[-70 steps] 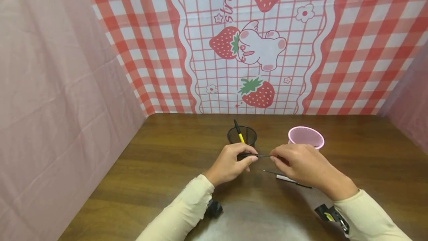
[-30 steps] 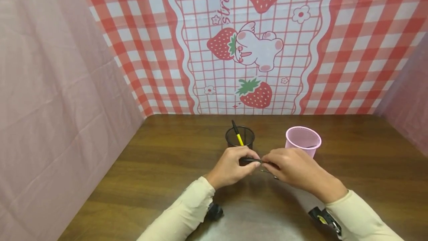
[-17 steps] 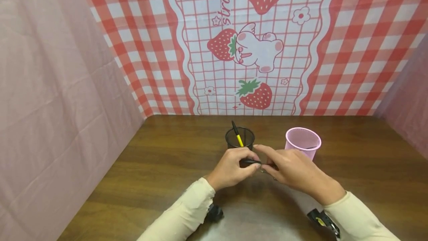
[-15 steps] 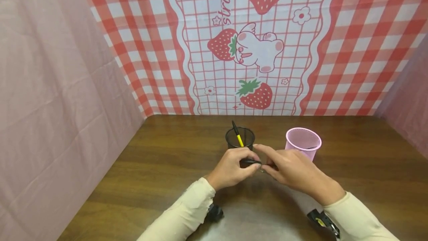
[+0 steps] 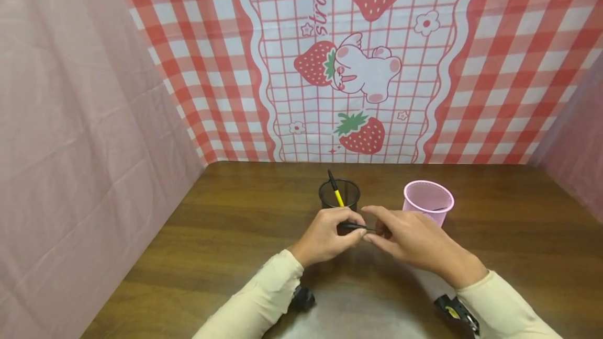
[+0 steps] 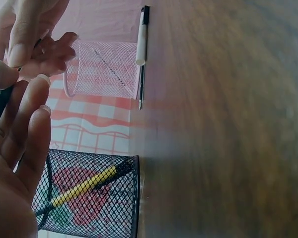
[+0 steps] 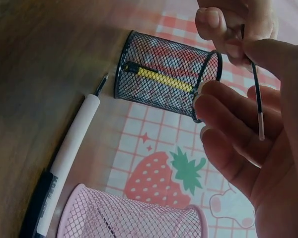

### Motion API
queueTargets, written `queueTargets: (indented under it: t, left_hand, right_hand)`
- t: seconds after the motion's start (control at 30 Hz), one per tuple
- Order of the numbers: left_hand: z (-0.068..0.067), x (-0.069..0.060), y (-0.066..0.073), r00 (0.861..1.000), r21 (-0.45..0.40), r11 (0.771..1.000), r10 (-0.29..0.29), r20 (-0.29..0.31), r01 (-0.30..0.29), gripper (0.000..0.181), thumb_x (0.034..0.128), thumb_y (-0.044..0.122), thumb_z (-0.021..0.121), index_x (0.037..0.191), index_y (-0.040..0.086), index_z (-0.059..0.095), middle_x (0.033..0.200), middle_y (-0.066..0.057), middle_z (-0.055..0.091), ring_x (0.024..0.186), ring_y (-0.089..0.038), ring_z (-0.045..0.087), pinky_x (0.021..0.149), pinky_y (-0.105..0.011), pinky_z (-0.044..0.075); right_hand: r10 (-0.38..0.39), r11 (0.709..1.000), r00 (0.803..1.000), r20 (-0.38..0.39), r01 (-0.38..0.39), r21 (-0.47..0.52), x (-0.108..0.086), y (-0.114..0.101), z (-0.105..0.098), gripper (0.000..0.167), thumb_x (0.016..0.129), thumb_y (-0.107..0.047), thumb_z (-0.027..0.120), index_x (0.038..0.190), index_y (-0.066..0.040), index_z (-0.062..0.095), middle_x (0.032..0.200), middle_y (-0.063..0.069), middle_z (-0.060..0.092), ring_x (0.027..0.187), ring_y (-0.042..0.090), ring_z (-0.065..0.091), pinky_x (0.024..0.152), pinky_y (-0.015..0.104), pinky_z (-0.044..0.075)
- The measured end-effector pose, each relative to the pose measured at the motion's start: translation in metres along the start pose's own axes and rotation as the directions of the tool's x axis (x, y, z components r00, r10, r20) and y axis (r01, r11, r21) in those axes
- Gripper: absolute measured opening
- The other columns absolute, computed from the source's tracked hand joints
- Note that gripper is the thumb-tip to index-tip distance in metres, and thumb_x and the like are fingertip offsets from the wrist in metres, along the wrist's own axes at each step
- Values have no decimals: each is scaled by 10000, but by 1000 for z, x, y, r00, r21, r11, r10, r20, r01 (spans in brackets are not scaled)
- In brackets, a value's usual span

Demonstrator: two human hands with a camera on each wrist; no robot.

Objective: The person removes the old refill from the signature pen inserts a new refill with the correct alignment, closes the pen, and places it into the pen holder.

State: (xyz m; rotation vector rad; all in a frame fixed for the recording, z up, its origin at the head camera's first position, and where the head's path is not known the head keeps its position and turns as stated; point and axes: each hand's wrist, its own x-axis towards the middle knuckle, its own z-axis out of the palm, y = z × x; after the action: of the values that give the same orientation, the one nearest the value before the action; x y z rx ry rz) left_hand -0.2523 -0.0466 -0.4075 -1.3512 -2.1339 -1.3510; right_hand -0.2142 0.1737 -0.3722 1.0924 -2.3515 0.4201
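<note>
My left hand (image 5: 325,234) grips a slim black pen barrel (image 5: 349,226) between thumb and fingers, pointing right. A thin dark refill (image 7: 259,99) with a clear end runs from it across the palm of my right hand (image 5: 424,239). The right thumb lies against the refill near the left fingertips, with the other right fingers spread; contact of those fingers with it is partly hidden. On the table lies a white pen (image 7: 72,144) with a black end and a metal point; in the head view the right hand covers it.
Behind the left hand stands a black mesh cup (image 5: 322,195) holding a black and yellow pen (image 5: 338,196). A pink mesh cup (image 5: 435,217) stands behind the right hand, with a thin dark stick (image 5: 439,208) inside. A checked cloth (image 5: 212,56) hangs behind the wooden table (image 5: 226,208).
The right hand has come left, close to the left hand, and its index finger has lifted. The gap shrank, then a short stretch of refill reappeared. The white pen became hidden in the head view.
</note>
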Motion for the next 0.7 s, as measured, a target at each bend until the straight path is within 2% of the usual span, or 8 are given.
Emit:
queueTargets:
  t: [0.3,0.47,0.6,0.7]
  left_hand:
    - [-2,-1,-3,999,34,999,23,-49,-21,87,893,76,731,974,100,711,841,47,657,729,35,606,711,-179,533]
    - [-2,-1,-3,997,-15,1000,-15,-74,14,105,884,31,732,973,78,704,861,-7,670,636,34,617,646,-180,548]
    - [-3,0,3,995,-49,998,-41,-87,37,98,874,-19,727,961,16,699,861,-76,674,601,-64,644,604,-222,562]
    - [-7,1,15,994,-73,996,-55,-89,49,85,875,-54,711,954,-31,690,854,-117,667,586,-140,653,582,-262,570]
  right_hand:
    - [26,1000,999,-48,-26,4,-1,3,-1,318,802,-234,796,1014,-135,581,760,-122,587,649,6,560,551,213,486]
    - [70,995,995,-67,-74,-68,-1,6,-7,294,766,-263,784,942,-150,578,742,-113,549,628,14,515,529,236,457]
    - [79,992,995,-63,-85,-96,-1,9,-13,270,751,-258,782,899,-178,571,713,-155,489,595,-17,445,500,215,398]
    - [76,992,995,-69,-83,-96,-2,10,-16,250,742,-242,781,873,-193,574,704,-168,470,589,-25,423,498,206,378]
